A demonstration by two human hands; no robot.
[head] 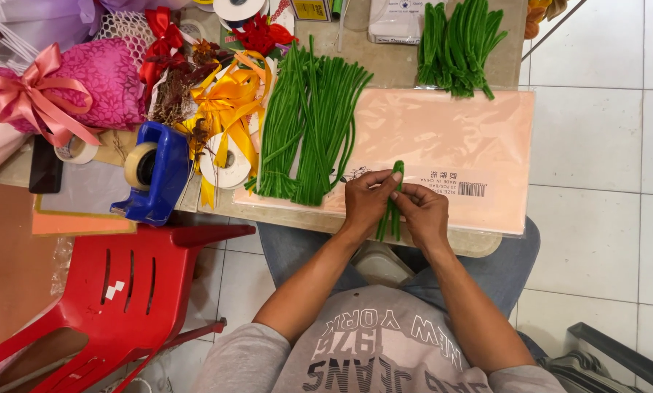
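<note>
I pinch a folded green pipe cleaner (393,205) between my left hand (365,201) and right hand (423,212), at the near edge of a flat pink packet (457,138) with a white barcode label (450,185).

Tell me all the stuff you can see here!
fuzzy stems: a few, green, held in both hands
stem pile: many, green, table middle
second stem pile: many, green, table top right
paper pack: one, peach, under the hands
tape dispenser: one, blue, table left edge
ribbon: a bunch, yellow, beside the dispenser
wrapped gift: one, pink with bow, far left
chair: one, red, floor left
left hand: pinching stems
right hand: pinching stems
</note>
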